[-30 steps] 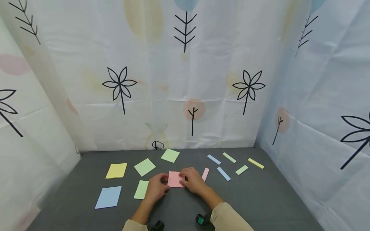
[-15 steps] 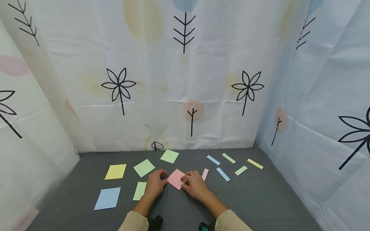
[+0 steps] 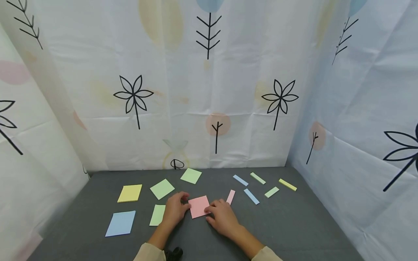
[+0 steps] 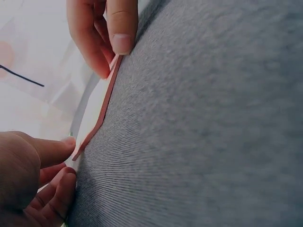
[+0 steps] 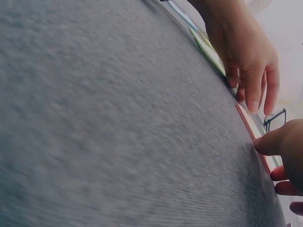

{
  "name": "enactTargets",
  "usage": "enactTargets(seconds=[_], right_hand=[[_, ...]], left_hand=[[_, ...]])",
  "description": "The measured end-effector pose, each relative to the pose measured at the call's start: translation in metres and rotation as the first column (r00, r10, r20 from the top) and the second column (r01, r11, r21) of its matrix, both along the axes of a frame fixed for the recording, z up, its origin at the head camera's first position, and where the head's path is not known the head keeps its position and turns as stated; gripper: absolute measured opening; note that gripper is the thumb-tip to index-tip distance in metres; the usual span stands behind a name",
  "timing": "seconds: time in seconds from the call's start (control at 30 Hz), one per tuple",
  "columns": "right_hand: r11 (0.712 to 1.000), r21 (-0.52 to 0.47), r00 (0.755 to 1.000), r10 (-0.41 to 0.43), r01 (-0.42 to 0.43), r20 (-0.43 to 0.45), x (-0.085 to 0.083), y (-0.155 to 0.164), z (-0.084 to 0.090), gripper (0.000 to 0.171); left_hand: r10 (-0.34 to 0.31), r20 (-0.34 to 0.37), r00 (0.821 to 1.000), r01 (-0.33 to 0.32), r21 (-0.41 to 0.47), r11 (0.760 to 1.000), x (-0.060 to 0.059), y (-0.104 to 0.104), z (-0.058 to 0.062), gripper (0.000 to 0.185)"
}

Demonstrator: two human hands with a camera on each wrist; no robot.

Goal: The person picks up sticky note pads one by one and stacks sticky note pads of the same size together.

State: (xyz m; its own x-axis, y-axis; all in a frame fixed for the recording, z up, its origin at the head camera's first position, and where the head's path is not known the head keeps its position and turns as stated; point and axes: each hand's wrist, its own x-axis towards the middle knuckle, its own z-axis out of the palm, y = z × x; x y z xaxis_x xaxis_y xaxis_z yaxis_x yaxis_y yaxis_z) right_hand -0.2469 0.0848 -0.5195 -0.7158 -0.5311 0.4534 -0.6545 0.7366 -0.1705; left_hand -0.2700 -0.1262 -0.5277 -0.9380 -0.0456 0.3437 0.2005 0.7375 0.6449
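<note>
Lying flat on the grey felt tabletop [image 3: 294, 224], the square pink sticky-note pad [image 3: 199, 206] sits between the left hand [image 3: 174, 212] and the right hand [image 3: 223, 217], whose fingertips touch its opposite edges, with a pale green paper square [image 3: 158, 214] just left of the left hand

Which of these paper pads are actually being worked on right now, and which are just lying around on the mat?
In hand:
pink pad, left hand touching its left edge, right hand touching its right edge.

Lying about:
yellow pad
blue pad
three green pads
pink strip
blue strips
green strips
yellow strip
</note>
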Motion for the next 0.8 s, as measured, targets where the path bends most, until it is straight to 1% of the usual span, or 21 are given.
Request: enactTargets(seconds=[0.13,0.17,0.27,0.37,0.43,0.53,0.6,0.7,0.8], right_hand=[[1.0,-0.014,1.0,0.003,-0.003,0.01,0.006,-0.002,-0.001,0.018],[1.0,-0.022,1.0,0.01,-0.01,0.009,0.008,-0.002,-0.001,0.018],[0.998,-0.05,0.999,0.036,-0.036,-0.003,0.008,-0.001,-0.002,0.019],[0.994,-0.091,0.998,0.052,-0.053,-0.018,0.004,0.0,-0.004,0.021],[0.992,-0.112,0.999,0.049,-0.05,-0.009,0.0,0.001,-0.005,0.023],[0.993,-0.114,0.999,0.042,-0.039,0.021,-0.006,0.002,-0.005,0.025],[0.995,-0.098,0.999,0.035,-0.031,0.04,-0.008,0.002,-0.005,0.026],[0.998,-0.067,0.999,0.021,-0.018,0.04,-0.009,0.001,-0.005,0.027],[0.999,-0.051,1.0,0.012,-0.011,0.019,-0.012,-0.002,-0.005,0.025]], left_hand=[[-0.033,-0.009,0.999,0.033,0.027,0.999,0.01,-0.001,0.001,0.031],[-0.045,-0.014,0.999,0.045,0.019,0.999,0.012,-0.001,0.001,0.031],[-0.056,-0.007,0.998,0.056,-0.008,0.998,0.019,-0.002,0.001,0.032],[-0.08,-0.005,0.997,0.079,-0.046,0.996,0.024,-0.003,0.001,0.036],[-0.093,0.001,0.996,0.093,-0.073,0.993,0.026,-0.003,0.001,0.04],[-0.11,0.001,0.994,0.11,-0.124,0.986,0.027,-0.005,0.001,0.044],[-0.114,0.001,0.993,0.113,-0.152,0.982,0.027,-0.006,0.0,0.045],[-0.121,-0.005,0.993,0.119,-0.166,0.979,0.025,-0.006,0.0,0.046],[-0.116,-0.012,0.993,0.112,-0.161,0.98,0.022,-0.005,-0.002,0.045]])
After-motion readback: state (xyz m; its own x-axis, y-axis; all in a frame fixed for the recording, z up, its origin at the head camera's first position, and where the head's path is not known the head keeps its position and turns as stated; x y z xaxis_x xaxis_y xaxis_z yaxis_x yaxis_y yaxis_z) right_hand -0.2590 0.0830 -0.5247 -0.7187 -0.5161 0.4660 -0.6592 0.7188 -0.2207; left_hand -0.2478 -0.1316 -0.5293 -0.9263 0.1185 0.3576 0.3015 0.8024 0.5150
